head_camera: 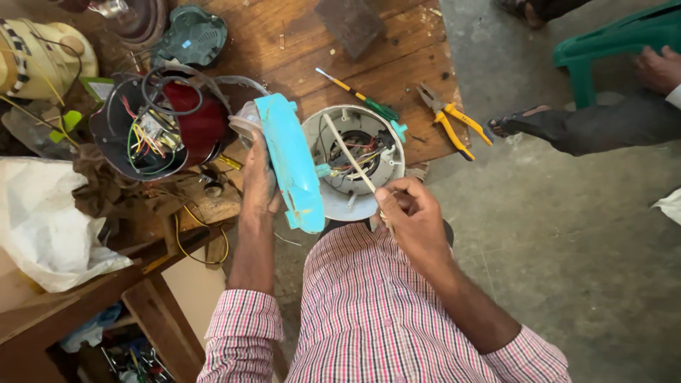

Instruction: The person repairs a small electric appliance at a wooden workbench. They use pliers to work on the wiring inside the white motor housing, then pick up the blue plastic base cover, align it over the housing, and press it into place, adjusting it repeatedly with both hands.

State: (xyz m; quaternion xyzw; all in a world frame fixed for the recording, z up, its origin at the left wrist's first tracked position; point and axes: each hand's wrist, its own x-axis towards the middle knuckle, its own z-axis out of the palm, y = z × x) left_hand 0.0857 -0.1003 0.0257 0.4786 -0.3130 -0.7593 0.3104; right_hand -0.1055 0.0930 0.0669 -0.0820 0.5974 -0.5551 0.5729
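My left hand [257,177] grips a turquoise and white appliance housing [294,162], tilted on edge over the wooden table's front edge. Its open round underside [355,152] faces right and shows wires and a motor inside. My right hand [411,213] pinches a thin pale rod-like tool [351,157], whose far end reaches into that open base. Both forearms wear rolled checked sleeves.
A wooden workbench [312,42] carries a red appliance base with loose wiring [152,128], a green-handled screwdriver [358,94], yellow-handled pliers [450,117], a teal lid [190,35] and a white plastic bag [42,220]. Another person's sandalled foot [518,120] and a green plastic chair [624,35] are on the concrete floor at right.
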